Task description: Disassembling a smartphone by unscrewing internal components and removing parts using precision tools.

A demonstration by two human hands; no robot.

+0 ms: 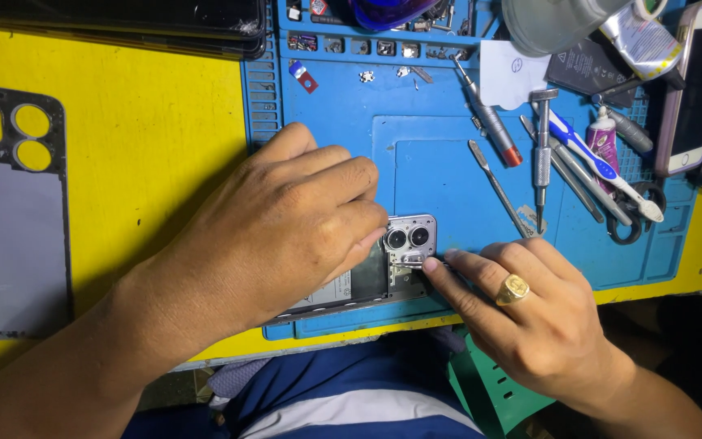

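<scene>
An opened smartphone (383, 272) lies on a blue repair mat (448, 171) at the near edge of a yellow table, its camera cluster (409, 237) uncovered. My left hand (286, 223) lies over the phone body and holds it down, fingers curled by the cameras. My right hand (522, 313), wearing a gold ring, pinches a small thin tool or part (418, 262) against the phone just under the cameras. What the fingertips pinch is too small to make out.
A grey phone back cover (10, 211) with camera cutouts lies at the left. Screwdrivers (493, 122), a spudger (497, 187), tweezers, a toothbrush (603, 162) and scissors lie on the mat's right side. Another phone (696, 85) stands at the far right. Small parts fill trays along the mat's top.
</scene>
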